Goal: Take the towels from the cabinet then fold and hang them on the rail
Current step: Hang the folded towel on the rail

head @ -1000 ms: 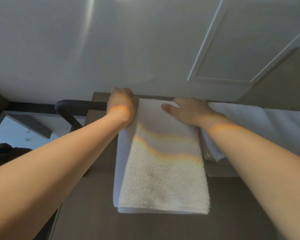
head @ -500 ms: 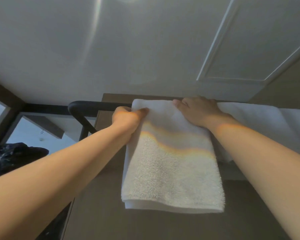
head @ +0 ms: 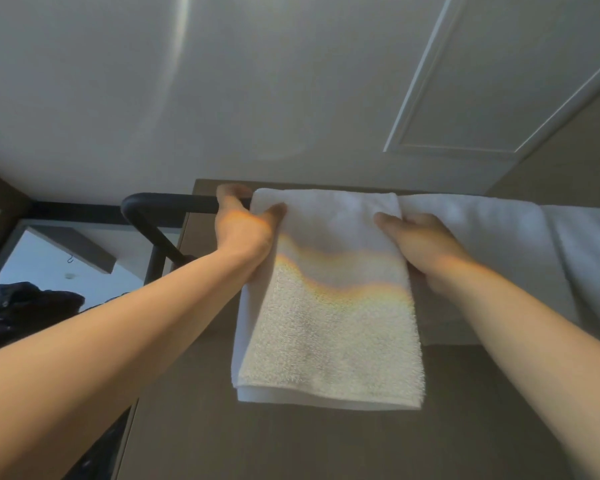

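A folded white hand towel (head: 329, 306) hangs over the black rail (head: 167, 204) against a brown wall panel. My left hand (head: 243, 226) grips the towel's upper left edge, thumb on the front and fingers behind, near the rail. My right hand (head: 416, 240) holds the upper right edge, thumb across the front and fingers curled behind the cloth. A larger white towel (head: 499, 244) hangs on the same rail just to the right, touching the hand towel's edge.
The rail bends down at its left end (head: 142, 226) into a black frame. A dark crumpled item (head: 21, 306) lies low at the left. A white ceiling and a panelled door (head: 482, 81) fill the upper view.
My right hand slid from the towel's top down to its right edge. My left hand moved up its left edge toward the rail. The view shifted slightly.
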Demonstrator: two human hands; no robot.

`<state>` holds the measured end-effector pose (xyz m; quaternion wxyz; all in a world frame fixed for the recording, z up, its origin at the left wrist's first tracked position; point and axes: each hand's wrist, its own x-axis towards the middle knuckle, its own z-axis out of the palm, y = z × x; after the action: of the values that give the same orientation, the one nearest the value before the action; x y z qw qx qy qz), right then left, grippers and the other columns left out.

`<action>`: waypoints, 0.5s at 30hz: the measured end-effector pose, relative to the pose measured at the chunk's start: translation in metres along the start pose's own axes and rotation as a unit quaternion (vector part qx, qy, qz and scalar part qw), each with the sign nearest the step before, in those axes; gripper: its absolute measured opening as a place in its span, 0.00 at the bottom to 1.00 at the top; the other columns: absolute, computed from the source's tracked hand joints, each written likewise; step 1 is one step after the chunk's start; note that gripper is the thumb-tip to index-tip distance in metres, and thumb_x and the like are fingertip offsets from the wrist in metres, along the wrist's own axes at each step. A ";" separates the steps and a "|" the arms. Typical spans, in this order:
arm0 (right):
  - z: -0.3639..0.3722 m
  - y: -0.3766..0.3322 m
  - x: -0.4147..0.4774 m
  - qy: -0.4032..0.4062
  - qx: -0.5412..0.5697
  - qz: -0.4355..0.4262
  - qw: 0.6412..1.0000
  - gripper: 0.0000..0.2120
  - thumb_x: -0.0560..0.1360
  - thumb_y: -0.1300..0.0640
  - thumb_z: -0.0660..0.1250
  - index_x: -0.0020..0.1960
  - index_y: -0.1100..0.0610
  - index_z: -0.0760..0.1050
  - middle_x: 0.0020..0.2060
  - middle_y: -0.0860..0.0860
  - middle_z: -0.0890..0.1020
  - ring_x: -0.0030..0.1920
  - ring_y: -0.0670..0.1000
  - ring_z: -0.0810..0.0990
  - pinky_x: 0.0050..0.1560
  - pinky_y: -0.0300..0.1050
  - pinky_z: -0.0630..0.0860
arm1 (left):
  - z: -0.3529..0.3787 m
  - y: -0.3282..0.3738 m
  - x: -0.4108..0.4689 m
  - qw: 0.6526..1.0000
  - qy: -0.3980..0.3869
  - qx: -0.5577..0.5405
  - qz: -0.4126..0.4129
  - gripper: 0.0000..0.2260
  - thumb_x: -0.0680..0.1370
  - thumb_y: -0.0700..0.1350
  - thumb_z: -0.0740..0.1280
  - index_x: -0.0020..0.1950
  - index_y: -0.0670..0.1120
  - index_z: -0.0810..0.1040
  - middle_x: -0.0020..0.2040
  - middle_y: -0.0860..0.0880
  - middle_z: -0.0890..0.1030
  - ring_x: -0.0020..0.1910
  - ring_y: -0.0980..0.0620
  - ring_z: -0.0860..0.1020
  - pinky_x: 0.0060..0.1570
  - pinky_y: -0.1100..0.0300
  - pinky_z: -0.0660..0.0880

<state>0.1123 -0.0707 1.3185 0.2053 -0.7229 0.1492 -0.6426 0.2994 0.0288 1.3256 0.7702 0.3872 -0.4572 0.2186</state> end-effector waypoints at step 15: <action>0.009 -0.033 0.058 0.113 -0.274 -0.126 0.947 0.12 0.79 0.55 0.66 0.59 0.58 0.81 0.61 0.58 0.80 0.63 0.59 0.76 0.60 0.45 0.72 | 0.003 0.019 0.051 0.948 -0.051 0.303 0.083 0.18 0.79 0.58 0.64 0.60 0.47 0.78 0.59 0.45 0.80 0.58 0.43 0.77 0.56 0.52 0.74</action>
<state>0.1269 -0.0692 1.3843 -0.1009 -0.6865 0.2497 -0.6754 0.3100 0.0371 1.3785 0.5713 0.5739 -0.4382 0.3901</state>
